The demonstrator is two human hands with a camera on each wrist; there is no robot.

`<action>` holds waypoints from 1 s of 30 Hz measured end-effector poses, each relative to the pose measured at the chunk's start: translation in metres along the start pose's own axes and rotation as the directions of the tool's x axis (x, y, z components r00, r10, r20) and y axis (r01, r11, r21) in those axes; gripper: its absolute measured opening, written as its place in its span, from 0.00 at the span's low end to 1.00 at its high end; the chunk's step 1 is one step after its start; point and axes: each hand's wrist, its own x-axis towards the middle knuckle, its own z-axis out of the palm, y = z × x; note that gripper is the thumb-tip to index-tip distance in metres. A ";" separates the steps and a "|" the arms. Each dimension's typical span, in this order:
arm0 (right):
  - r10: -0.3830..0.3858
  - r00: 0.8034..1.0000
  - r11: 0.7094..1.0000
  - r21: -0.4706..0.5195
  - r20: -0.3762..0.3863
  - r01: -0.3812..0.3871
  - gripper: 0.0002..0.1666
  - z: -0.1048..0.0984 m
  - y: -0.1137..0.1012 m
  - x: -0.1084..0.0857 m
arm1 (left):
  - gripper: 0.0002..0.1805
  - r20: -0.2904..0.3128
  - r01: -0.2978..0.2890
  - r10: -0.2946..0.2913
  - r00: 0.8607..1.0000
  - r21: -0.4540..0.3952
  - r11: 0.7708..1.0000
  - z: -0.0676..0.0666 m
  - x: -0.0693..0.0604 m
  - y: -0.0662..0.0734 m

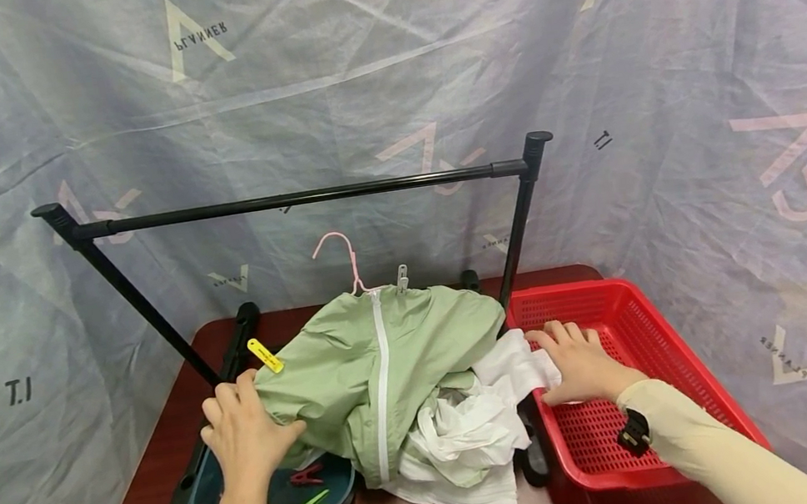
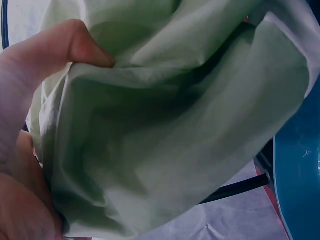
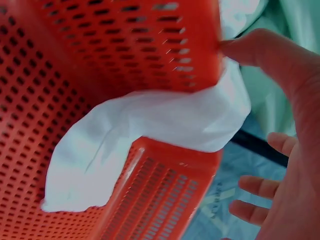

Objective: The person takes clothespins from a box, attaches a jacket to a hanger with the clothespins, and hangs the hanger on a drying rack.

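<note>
A light green zip-up jacket hangs in front of the rack, with a pink hanger hook rising from its collar. A yellow clip is at its left shoulder and a grey clip at the collar. My left hand holds the jacket's left side; up close, the thumb presses the green fabric with fingers behind it. A white garment bunches beneath the jacket, and one white end drapes over the red basket's rim. My right hand is spread there, its thumb touching the rim.
A black rack with a crossbar stands on the dark red table. The red basket is on the right. At left front, a blue tray holds red and green clips. Printed grey sheeting hangs behind.
</note>
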 end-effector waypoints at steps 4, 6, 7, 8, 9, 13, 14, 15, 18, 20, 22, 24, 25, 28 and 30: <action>0.014 1.000 1.000 -0.016 0.027 -0.013 0.55 0.001 0.011 0.002 | 0.56 -0.001 -0.002 0.002 1.000 -0.002 1.000 0.000 0.000 -0.001; 0.017 0.999 0.999 -0.030 0.048 -0.016 0.55 0.001 0.016 0.002 | 0.56 0.000 -0.006 0.006 1.000 -0.002 1.000 0.000 0.000 -0.001; 0.019 0.998 0.999 -0.037 0.061 -0.017 0.56 0.002 0.018 0.003 | 0.56 0.001 -0.007 0.007 1.000 -0.003 1.000 0.000 0.000 -0.001; 0.022 0.997 0.999 -0.041 0.074 -0.019 0.56 0.002 0.020 0.003 | 0.56 0.002 -0.009 0.009 1.000 -0.003 1.000 0.000 0.000 -0.001; 0.030 0.995 0.999 -0.045 0.094 -0.026 0.56 0.003 0.022 0.003 | 0.56 0.002 -0.010 0.010 1.000 -0.002 1.000 -0.001 0.000 -0.001; 0.056 0.985 0.997 -0.054 0.166 -0.047 0.58 0.008 0.030 0.003 | 0.56 0.004 -0.012 0.012 1.000 -0.003 1.000 -0.001 0.000 -0.001; 0.061 0.982 0.997 -0.059 0.181 -0.051 0.59 0.009 0.032 0.004 | 0.56 0.003 -0.013 0.013 1.000 -0.003 1.000 -0.001 0.000 -0.001; 0.066 0.978 0.996 -0.063 0.196 -0.055 0.59 0.011 0.034 0.004 | 0.56 0.002 -0.013 0.013 1.000 -0.003 1.000 -0.001 0.000 -0.001; 0.065 0.973 0.997 -0.065 0.221 -0.051 0.60 0.017 0.040 0.006 | 0.56 -0.004 -0.017 0.017 1.000 -0.003 1.000 -0.002 0.000 -0.001; 0.065 0.969 0.997 -0.066 0.240 -0.050 0.60 0.021 0.045 0.007 | 0.56 -0.007 -0.019 0.019 1.000 -0.007 1.000 -0.002 0.000 -0.001; 0.061 0.963 0.997 -0.060 0.263 -0.047 0.61 0.025 0.050 0.008 | 0.56 -0.005 -0.020 0.020 1.000 -0.012 1.000 -0.002 0.000 0.000; 0.060 0.955 0.997 -0.056 0.290 -0.045 0.61 0.030 0.055 0.009 | 0.55 0.001 -0.017 0.017 1.000 -0.017 1.000 -0.002 0.000 0.000; 0.058 0.952 0.998 -0.054 0.302 -0.044 0.61 0.033 0.058 0.009 | 0.55 0.006 -0.015 0.015 1.000 -0.019 1.000 -0.002 0.000 0.000; 0.048 0.944 0.999 -0.036 0.327 -0.038 0.60 0.043 0.064 0.010 | 0.55 0.013 -0.011 0.012 1.000 -0.021 1.000 -0.003 -0.001 0.000; 0.042 0.942 0.999 -0.025 0.334 -0.036 0.59 0.049 0.067 0.011 | 0.55 0.020 -0.007 0.007 1.000 -0.019 1.000 -0.002 0.000 -0.001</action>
